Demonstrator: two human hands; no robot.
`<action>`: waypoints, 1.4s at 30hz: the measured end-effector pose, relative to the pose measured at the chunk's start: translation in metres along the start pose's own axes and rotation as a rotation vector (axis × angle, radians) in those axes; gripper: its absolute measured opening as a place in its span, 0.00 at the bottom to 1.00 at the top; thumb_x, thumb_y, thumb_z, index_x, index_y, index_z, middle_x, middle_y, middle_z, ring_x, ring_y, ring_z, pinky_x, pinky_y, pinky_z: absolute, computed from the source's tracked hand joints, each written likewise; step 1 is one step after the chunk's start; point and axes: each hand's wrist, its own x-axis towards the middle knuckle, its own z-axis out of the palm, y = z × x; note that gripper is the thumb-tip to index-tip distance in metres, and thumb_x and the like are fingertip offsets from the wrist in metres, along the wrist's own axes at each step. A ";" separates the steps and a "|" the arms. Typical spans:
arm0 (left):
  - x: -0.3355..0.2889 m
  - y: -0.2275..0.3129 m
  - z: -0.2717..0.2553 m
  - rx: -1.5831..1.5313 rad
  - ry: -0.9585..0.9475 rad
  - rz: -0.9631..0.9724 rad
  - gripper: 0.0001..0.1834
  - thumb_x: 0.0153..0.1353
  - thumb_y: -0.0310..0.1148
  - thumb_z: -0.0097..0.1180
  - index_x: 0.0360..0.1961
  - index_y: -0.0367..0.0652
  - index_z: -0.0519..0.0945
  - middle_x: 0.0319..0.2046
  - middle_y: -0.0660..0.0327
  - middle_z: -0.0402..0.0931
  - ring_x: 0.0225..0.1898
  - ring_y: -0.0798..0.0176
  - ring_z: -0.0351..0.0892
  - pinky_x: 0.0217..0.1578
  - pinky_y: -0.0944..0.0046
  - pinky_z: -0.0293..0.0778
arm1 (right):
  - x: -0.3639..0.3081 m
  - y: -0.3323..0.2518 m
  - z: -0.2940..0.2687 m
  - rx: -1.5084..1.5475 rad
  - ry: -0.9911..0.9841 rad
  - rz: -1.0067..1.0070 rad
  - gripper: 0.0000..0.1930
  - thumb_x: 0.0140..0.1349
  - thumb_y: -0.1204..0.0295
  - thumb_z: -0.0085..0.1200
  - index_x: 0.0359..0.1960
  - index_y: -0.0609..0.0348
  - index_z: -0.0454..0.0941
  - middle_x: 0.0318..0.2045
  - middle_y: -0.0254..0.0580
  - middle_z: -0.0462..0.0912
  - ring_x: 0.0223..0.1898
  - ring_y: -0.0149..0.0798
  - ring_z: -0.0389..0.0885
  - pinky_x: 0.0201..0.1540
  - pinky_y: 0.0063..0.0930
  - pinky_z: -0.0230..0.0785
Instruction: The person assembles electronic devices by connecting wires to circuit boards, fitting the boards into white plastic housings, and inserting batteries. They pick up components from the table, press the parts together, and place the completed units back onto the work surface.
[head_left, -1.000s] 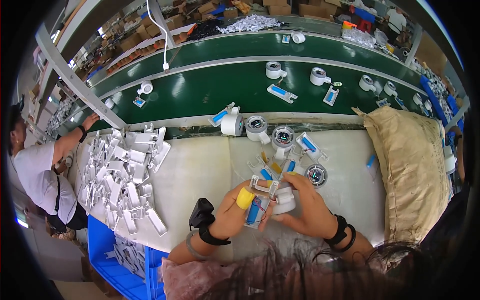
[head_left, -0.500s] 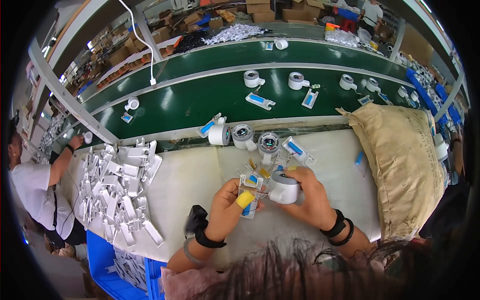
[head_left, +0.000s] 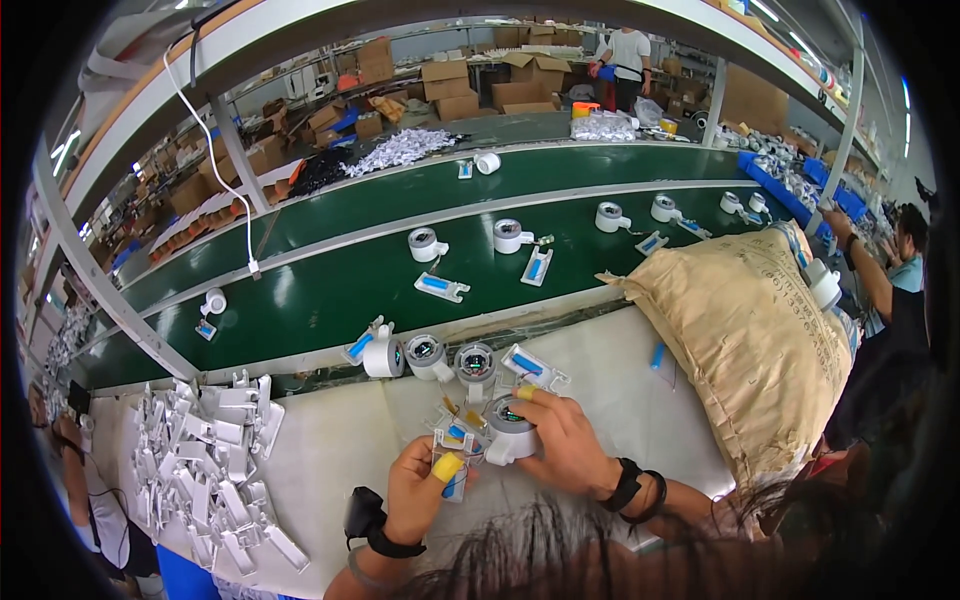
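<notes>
Landmark: white worktop (head_left: pixel 340 450), in front of the green belt (head_left: pixel 330 300).
Left hand (head_left: pixel 420 492): closed on a small bracket (head_left: pixel 452 480), yellow cot on the thumb.
Right hand (head_left: pixel 560 445): gripped a white reel (head_left: pixel 510 435) at worktop centre.
Nearby: loose reels (head_left: pixel 430 355) at the worktop's far edge; bracket pile (head_left: pixel 200 460) left.
Risk: parts looked misaligned; forcing them might jam or drop the bracket.

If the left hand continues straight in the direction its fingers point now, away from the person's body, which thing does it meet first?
Probably the small flat white bracket with blue insert that the left hand already touches. Beyond it stands the round white part with dark centre near the table edge. Depth is hard to judge.
</notes>
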 end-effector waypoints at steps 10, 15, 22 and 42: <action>0.004 -0.007 -0.002 0.028 -0.184 0.053 0.13 0.65 0.28 0.54 0.50 0.36 0.73 0.45 0.59 0.79 0.41 0.69 0.79 0.42 0.69 0.74 | 0.005 -0.001 -0.005 0.048 0.079 -0.020 0.38 0.39 0.81 0.62 0.59 0.62 0.66 0.54 0.52 0.73 0.50 0.52 0.72 0.54 0.42 0.61; 0.000 -0.005 -0.002 0.042 -0.164 0.039 0.14 0.65 0.27 0.54 0.51 0.37 0.72 0.45 0.59 0.78 0.42 0.68 0.79 0.45 0.68 0.73 | 0.005 -0.002 -0.004 0.035 0.092 -0.056 0.39 0.38 0.80 0.63 0.59 0.63 0.66 0.56 0.52 0.72 0.53 0.51 0.71 0.55 0.42 0.61; 0.000 -0.002 0.002 0.069 -0.121 0.032 0.13 0.63 0.30 0.58 0.46 0.36 0.75 0.40 0.60 0.80 0.41 0.70 0.78 0.44 0.69 0.72 | 0.007 -0.004 -0.003 0.030 0.108 -0.078 0.38 0.37 0.80 0.63 0.58 0.64 0.67 0.57 0.51 0.72 0.53 0.50 0.71 0.55 0.40 0.61; 0.004 -0.015 0.003 0.030 -0.092 0.008 0.12 0.63 0.25 0.56 0.48 0.36 0.75 0.41 0.60 0.80 0.40 0.68 0.80 0.41 0.68 0.74 | 0.006 -0.001 -0.007 0.022 0.054 -0.084 0.40 0.33 0.80 0.66 0.56 0.65 0.68 0.56 0.51 0.72 0.52 0.52 0.71 0.57 0.42 0.61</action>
